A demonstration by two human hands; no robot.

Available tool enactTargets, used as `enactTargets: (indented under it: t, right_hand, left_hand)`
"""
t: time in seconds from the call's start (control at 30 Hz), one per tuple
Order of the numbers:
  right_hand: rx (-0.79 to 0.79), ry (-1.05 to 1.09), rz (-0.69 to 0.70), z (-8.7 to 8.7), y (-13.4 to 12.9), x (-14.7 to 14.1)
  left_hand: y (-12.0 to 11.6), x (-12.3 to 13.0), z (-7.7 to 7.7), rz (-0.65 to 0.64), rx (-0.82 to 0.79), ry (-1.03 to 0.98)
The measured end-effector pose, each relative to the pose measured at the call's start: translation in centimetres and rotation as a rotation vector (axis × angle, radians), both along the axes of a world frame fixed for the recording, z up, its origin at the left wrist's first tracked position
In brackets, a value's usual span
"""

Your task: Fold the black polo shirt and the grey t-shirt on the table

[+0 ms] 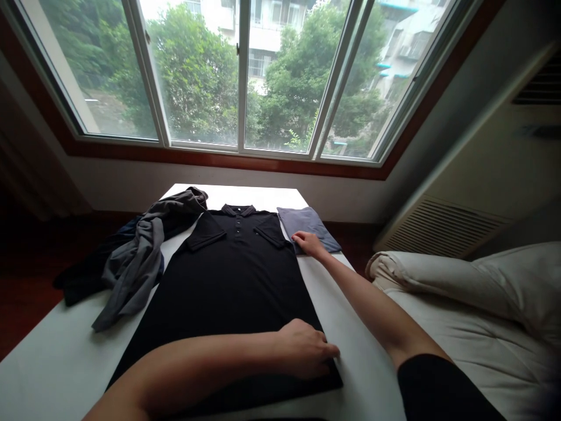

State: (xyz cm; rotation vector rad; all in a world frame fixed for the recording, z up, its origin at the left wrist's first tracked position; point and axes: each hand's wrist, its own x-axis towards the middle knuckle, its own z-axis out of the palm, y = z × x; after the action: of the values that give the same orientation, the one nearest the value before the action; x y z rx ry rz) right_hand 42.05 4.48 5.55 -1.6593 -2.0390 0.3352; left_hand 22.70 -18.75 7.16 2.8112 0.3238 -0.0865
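A black short-sleeved polo shirt (236,280) lies spread on the white table, its collar at the far end and both sleeves folded inward over the front. My left hand (302,349) reaches across the lower part of the shirt, fingers curled closed at its right side edge near the hem. Farther up, the fingers of my right hand (309,242) are pinched together at the shirt's right edge beside the sleeve. Just beyond that hand is a folded grey-blue garment (307,222). The fabric between my fingertips is mostly hidden.
Rumpled grey and dark clothes (144,251) are heaped along the left side of the white table (44,374), partly hanging over its edge. A padded cream seat (460,292) stands close on the right. Behind the table is a wide window (239,76).
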Motion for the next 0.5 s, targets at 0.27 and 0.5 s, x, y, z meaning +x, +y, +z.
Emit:
enactTargets:
  t: [0.27, 0.5]
  right_hand:
    - [-0.164, 0.027, -0.044, -0.1, 9.5, -4.5]
    - [-0.181, -0.060, -0.162, -0.7, 15.4, -7.1]
  left_hand:
    - [0.4, -2.4, -0.6, -0.085, 0.048, -0.202]
    - [0.7, -8.2, 2.9, -0.028, 0.180, -0.289]
